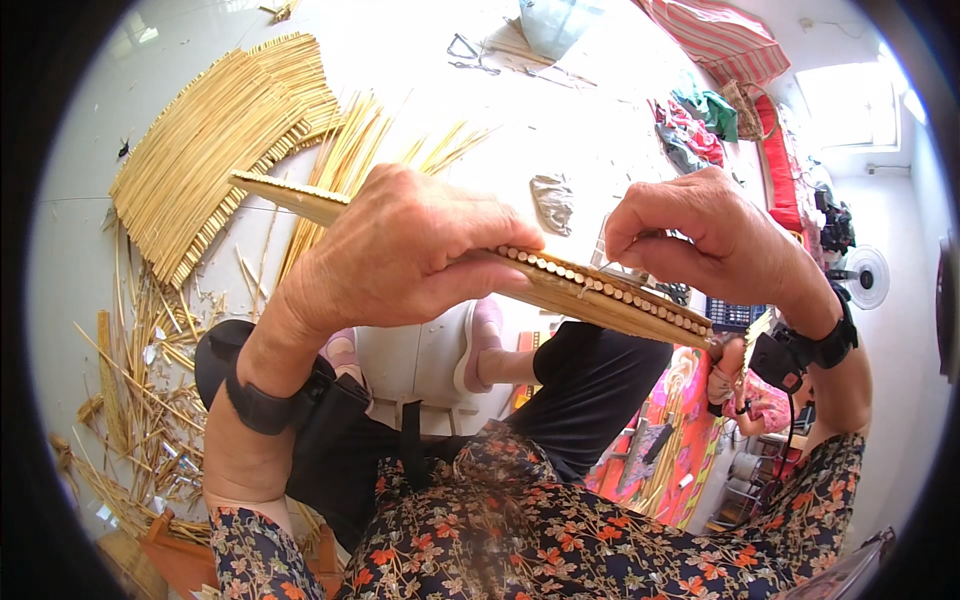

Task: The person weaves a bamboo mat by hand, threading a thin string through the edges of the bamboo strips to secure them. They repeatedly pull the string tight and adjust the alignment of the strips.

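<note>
A panel of straw stalks [600,300], laid side by side with their cut round ends in a row, is held up before me. My left hand [400,245] grips it near the middle, thumb on the near face and fingers over the top edge. One end of the panel sticks out past my left wrist; the other slants down to the right. Just above the row of cut ends, my right hand [700,225] is closed in a pinch. A thin thing shows at its fingertips, too fine to name. A bit of thread sits on the panel's edge.
Finished straw panels [215,150] lie on the floor at far left, beside loose stalks [345,150] and straw scraps [150,400]. A crumpled grey cloth [553,203] lies ahead. Another person [755,400] in pink works at the right, near a white fan [865,275].
</note>
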Action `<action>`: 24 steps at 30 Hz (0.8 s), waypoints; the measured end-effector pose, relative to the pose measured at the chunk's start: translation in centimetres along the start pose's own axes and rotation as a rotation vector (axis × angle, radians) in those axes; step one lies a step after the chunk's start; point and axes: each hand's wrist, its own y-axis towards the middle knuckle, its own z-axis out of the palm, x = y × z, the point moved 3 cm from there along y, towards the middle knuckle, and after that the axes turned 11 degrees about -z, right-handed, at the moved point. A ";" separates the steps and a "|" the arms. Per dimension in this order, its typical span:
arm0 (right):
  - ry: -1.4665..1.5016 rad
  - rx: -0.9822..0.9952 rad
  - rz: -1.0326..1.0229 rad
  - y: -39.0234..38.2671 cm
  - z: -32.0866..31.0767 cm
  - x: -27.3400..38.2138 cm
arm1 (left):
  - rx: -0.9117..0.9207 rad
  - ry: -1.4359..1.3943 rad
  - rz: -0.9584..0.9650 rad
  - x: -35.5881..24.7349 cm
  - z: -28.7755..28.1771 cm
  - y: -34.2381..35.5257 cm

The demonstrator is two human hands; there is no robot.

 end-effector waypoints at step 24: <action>-0.193 0.093 0.237 0.9 1.7 1.0 | 0.020 0.030 -0.028 0.1 0.1 0.7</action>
